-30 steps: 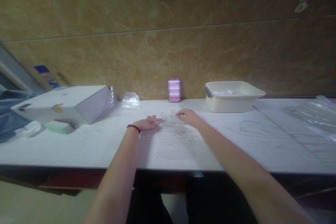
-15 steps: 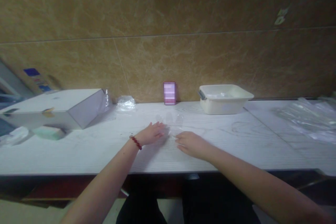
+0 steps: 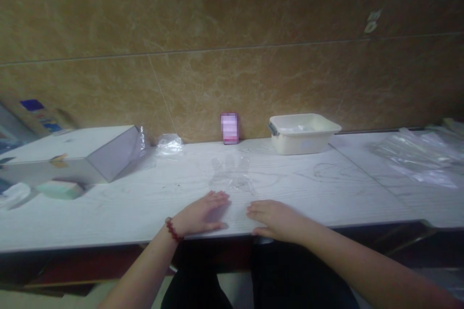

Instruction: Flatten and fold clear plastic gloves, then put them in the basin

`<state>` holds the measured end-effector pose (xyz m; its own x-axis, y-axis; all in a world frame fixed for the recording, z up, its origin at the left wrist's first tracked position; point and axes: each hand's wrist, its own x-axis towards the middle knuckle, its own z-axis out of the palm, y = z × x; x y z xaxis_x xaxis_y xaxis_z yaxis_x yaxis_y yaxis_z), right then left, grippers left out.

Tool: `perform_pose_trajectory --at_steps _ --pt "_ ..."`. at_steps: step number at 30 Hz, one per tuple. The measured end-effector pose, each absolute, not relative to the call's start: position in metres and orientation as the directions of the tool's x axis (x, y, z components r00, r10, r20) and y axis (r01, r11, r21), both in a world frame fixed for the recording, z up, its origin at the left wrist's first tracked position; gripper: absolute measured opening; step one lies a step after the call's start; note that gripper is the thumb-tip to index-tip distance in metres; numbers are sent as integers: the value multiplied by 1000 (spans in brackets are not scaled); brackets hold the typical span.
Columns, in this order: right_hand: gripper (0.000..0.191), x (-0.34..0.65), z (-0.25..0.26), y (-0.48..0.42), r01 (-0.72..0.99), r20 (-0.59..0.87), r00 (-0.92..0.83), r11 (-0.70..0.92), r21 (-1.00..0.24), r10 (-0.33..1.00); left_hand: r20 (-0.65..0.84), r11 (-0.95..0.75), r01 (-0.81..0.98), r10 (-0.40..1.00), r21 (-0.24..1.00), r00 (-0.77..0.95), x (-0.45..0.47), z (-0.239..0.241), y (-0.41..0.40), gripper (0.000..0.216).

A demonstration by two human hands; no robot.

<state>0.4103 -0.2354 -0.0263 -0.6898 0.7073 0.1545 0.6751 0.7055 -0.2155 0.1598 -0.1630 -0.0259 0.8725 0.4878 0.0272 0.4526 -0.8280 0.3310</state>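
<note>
A clear, thin plastic glove lies flat on the white table, fingers pointing toward the wall. My left hand, with a red bead bracelet on the wrist, rests palm down at the table's near edge, on the glove's cuff end, fingers stretched out. My right hand lies palm down just to the right of it at the same edge, fingers extended toward the left hand. Neither hand holds anything.
A white box and a pale green pad sit at the left. A crumpled clear bag, a small purple pack and a cream tub stand along the wall. Clear plastic sheets lie at the right.
Both hands slid back along the clear glove from its far end to the table's near edge. The camera view shifted a little.
</note>
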Motion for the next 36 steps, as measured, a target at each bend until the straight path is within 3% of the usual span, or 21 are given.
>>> perform_pose_trajectory --at_steps 6,18,36 --pt "41 410 -28 -241 693 145 -672 686 -221 726 11 -840 420 451 344 892 152 -20 -177 65" --pt "39 409 -36 -248 709 147 -673 689 -152 725 26 -840 530 536 117 844 154 -38 -196 57" --pt "25 408 -35 -250 672 205 -706 733 -105 678 175 -816 568 578 108 797 173 -50 -214 46"
